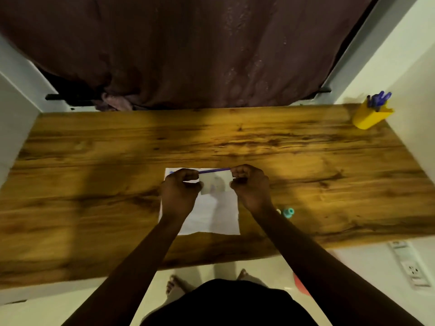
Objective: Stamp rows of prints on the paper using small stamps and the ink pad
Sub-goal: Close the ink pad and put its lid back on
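Note:
A white sheet of paper (211,215) lies on the wooden table (117,161) in front of me. Above its top half, both hands hold a small clear plastic pouch with a purple zip strip (216,182). My left hand (180,191) pinches its left edge and my right hand (250,187) pinches its right edge. Faint shapes show inside the pouch, too blurred to name. A small teal stamp (288,212) lies on the table to the right of the paper, next to my right forearm. No ink pad is clearly visible.
A yellow holder with purple pens (372,114) stands at the table's far right corner. A dark curtain (188,55) hangs behind the table. A white power strip (409,264) lies on the floor at the right, below the table's near edge.

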{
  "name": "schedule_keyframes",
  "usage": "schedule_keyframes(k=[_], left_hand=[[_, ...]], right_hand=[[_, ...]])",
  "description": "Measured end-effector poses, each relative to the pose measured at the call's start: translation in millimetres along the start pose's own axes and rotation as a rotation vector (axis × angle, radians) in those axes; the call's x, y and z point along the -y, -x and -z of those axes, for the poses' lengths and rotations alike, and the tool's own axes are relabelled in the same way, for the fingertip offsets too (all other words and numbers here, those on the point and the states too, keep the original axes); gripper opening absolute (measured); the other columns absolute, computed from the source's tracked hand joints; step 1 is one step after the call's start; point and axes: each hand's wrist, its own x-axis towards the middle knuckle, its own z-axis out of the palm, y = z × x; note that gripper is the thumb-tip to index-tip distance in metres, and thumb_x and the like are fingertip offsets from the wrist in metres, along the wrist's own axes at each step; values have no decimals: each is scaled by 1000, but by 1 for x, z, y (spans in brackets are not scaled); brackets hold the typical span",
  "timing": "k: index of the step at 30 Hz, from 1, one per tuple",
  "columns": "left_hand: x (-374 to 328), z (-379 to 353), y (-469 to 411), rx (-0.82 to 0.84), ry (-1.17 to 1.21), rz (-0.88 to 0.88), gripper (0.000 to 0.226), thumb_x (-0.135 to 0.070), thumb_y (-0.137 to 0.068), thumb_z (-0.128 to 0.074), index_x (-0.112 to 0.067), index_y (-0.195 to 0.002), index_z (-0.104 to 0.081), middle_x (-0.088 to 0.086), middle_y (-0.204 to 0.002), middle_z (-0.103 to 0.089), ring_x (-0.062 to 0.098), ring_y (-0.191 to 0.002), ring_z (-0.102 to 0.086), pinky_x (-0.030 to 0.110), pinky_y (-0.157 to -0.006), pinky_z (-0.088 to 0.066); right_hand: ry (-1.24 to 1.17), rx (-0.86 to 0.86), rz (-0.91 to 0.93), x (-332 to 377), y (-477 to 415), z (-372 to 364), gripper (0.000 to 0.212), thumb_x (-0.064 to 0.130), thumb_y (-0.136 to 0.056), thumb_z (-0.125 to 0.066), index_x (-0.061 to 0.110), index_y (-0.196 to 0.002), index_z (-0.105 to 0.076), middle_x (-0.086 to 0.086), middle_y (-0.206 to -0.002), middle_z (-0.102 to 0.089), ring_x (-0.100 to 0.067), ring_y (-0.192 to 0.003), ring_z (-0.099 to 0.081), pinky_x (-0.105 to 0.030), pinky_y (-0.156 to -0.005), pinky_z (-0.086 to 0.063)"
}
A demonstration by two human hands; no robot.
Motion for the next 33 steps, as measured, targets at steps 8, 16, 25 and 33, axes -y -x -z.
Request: schedule_keyframes(k=[8,16,25,33], left_hand=[[-35,-82,2,145,-53,18,25,-14,-82,-86,-27,-100,-75,-3,-112,-79,6,-98,-69,7,-68,-49],[-51,-128,11,187,-47,-49,19,-7,-82,-84,-15,-99,-79,-7,-96,-74,11,-91,-71,32,-89,-59],[-53,-145,13,199,-104,-30,22,-5,-81,-82,-11,-102,-80,4,-103,-82,18,-93,-76,34,-92,-59],[-51,-145,13,208,-144,-59,19,-4,-84,-80,-9,-103,-80,7,-103,-82,19,-90,-76,19,-80,-50]], right_hand=[[30,-55,-105,-55,-31,63,34,1,-80,-75,16,-111,-74,1,-105,-77,-14,-96,-72,-25,-72,-58],[84,-33,-158,-95,-51,92,35,-1,-77,-74,18,-107,-75,3,-99,-76,-12,-90,-71,-24,-69,-54],[44,5,-188,-113,-57,96,36,-5,-80,-73,19,-107,-72,5,-98,-73,-10,-91,-68,-19,-64,-52],[19,4,-185,-114,-57,95,36,-4,-78,-77,18,-105,-72,8,-94,-71,-8,-87,-68,-18,-66,-53]])
